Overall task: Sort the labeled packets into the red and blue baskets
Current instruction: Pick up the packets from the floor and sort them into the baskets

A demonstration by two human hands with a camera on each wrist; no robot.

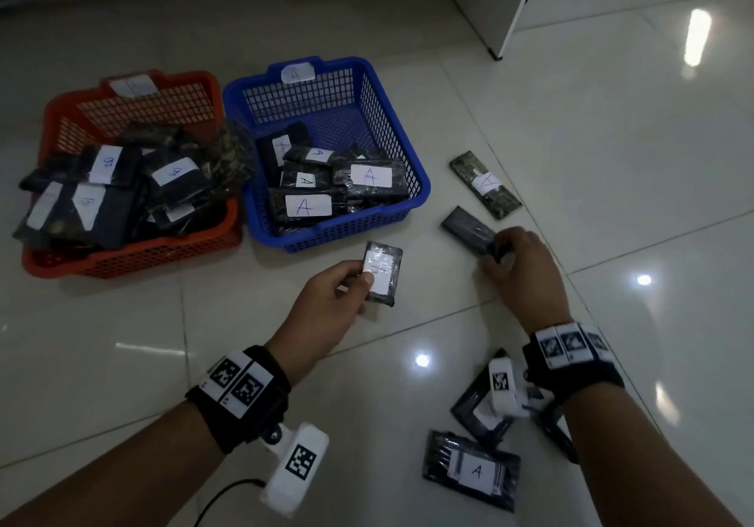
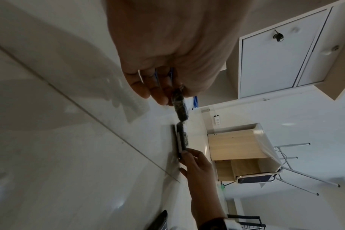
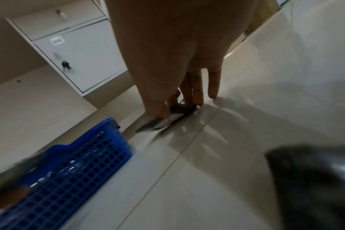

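Note:
My left hand (image 1: 359, 281) pinches a small dark packet (image 1: 383, 271) with a white label, held above the floor just in front of the blue basket (image 1: 420, 196); the same packet (image 2: 180, 107) shows edge-on in the left wrist view. My right hand (image 1: 510, 255) grips the near end of a dark packet (image 1: 465, 226) lying label-down on the floor; the right wrist view shows thumb and fingers closed on that packet (image 3: 173, 115). The blue basket holds several packets marked A. The red basket (image 1: 134, 257) at the left is piled with packets marked B.
A camouflage packet (image 1: 485, 183) with a white label lies on the tiles right of the blue basket. Two more packets lie near my right wrist, one marked A (image 1: 473, 469). A white cabinet (image 1: 489, 0) stands at the back right. Glossy floor tiles surround everything.

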